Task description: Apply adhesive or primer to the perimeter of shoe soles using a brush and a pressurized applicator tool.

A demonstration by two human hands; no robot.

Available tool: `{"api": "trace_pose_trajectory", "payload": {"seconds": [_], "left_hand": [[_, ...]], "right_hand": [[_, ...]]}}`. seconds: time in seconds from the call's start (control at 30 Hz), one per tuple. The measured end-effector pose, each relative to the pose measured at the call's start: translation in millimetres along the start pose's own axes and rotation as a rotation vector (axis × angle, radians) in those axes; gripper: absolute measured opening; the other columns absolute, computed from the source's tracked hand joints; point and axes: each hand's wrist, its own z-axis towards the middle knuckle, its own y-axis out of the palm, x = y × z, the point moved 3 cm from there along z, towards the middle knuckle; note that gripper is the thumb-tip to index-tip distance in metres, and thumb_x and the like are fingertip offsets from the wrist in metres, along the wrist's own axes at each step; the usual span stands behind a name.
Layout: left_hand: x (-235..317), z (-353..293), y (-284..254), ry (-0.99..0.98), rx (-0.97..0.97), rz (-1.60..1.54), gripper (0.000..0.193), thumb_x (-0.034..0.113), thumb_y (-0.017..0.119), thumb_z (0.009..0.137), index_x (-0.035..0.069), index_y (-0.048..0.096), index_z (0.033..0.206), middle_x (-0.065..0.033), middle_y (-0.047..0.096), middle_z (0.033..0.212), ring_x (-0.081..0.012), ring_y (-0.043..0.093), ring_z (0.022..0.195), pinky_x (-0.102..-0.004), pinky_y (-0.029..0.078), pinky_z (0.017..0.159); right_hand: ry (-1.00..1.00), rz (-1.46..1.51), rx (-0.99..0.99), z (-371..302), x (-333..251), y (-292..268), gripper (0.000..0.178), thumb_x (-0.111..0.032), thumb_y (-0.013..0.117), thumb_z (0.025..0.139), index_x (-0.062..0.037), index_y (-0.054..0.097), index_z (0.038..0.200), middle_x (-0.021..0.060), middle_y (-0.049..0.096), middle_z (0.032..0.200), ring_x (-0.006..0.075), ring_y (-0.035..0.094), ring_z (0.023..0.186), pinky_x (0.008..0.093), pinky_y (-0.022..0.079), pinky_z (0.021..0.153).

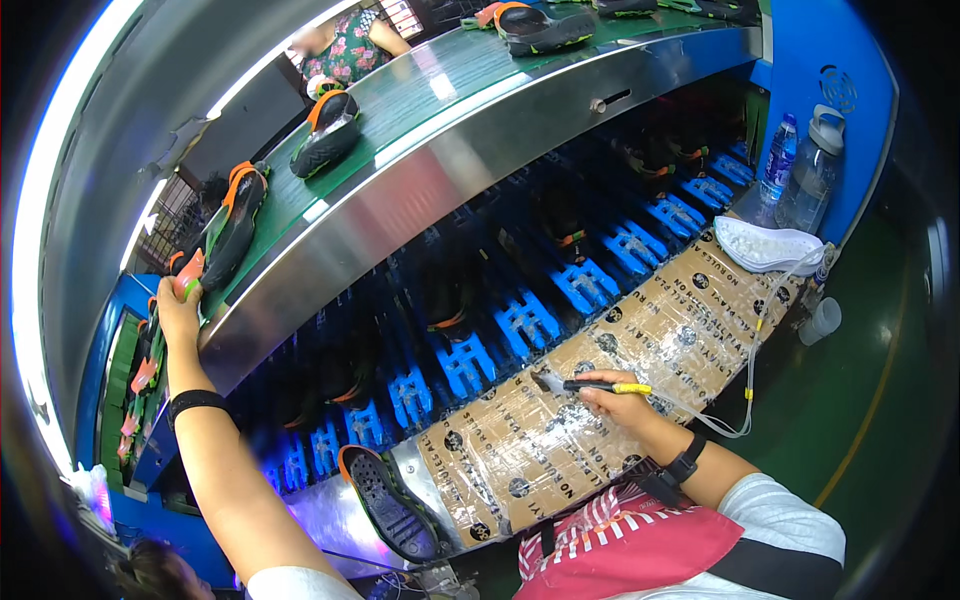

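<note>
My left hand (180,312) reaches up to the near left end of the green conveyor belt. Its fingers are closed on the pink and green end of a shoe piece (188,272), beside a dark shoe (238,230) with an orange strap. Over the cardboard-covered ledge, my right hand (618,402) grips a brush (590,385) with a black and yellow handle, its bristles pointing left. A thin clear tube (740,400) runs from near the handle's end. A dark sole with holes and an orange edge (390,503) lies at the ledge's left, apart from both hands.
Other shoes (328,130) ride the belt (420,90). Below it, blue slotted holders (465,362) line a dark lower level. On the right stand a white sole (765,245), a clear jug (808,180), a water bottle (778,160) and a plastic cup (820,320). Another person (350,45) is beyond the belt.
</note>
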Motion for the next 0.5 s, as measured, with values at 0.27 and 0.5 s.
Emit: {"api": "trace_pose_trajectory", "payload": {"seconds": [0.27,0.5], "left_hand": [[-1.0,-55.2,-56.2,0.045,0.403,-0.629,0.034,0.019,0.064,0.082,-0.003,0.045,0.101,-0.007,0.052,0.092,-0.0118,0.05,0.084,-0.0229,0.041,0.073],[143.0,-192.1,-173.1,0.238,0.449,-0.789,0.025,0.008,0.054,0.087,-0.007,0.042,0.102,-0.018,0.053,0.103,-0.0228,0.055,0.095,-0.0311,0.044,0.084]], "right_hand": [[0.01,0.027,0.001,2.8,-1.6,4.4,0.027,-0.006,0.061,0.08,0.0023,0.058,0.105,0.0019,0.059,0.07,0.0037,0.048,0.053,0.0167,0.038,0.046],[0.016,0.12,0.018,-3.4,0.9,-9.8,0.026,-0.006,0.06,0.081,0.0013,0.058,0.105,0.0036,0.061,0.074,0.003,0.049,0.054,0.0152,0.038,0.047]]}}
